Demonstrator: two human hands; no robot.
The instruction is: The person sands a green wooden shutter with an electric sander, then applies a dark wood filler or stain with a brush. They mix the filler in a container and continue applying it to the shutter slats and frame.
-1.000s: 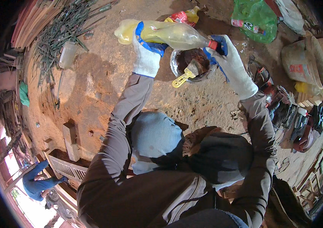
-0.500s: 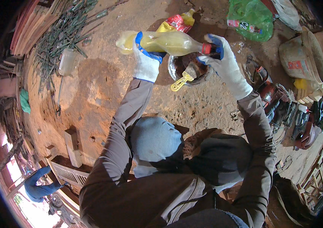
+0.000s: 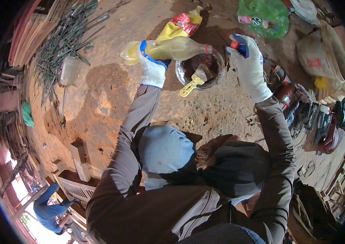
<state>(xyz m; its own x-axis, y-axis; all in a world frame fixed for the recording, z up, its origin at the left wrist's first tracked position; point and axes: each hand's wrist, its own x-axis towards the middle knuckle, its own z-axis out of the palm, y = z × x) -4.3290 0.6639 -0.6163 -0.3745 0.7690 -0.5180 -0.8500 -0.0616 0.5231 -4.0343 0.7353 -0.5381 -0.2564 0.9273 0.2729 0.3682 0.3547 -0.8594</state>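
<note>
My left hand point(image 3: 153, 67), in a white and blue work glove, is wrapped round a clear plastic bottle point(image 3: 182, 48). The bottle lies sideways in the air, its neck toward the right, with pale yellow liquid inside. My gloved right hand point(image 3: 247, 61) pinches a red bottle cap point(image 3: 235, 44), apart from the bottle's mouth. Below the bottle's neck, on the ground, stands a round tub point(image 3: 222, 73) with dark brown stuff in it. A putty knife point(image 3: 192, 83) with a yellow handle rests across its rim.
A yellow and red plastic bag point(image 3: 180, 25) lies beyond the bottle. A green plastic bag point(image 3: 263, 18) and a large bucket point(image 3: 312, 53) are at the far right, tools along the right. Thin metal strips point(image 3: 56, 53) pile up at left. Another person point(image 3: 48, 207) is at lower left.
My right hand has come away from the bottle's neck to the right, taking the red cap off with it. The left hand still holds the bottle, slightly lower and further left.
</note>
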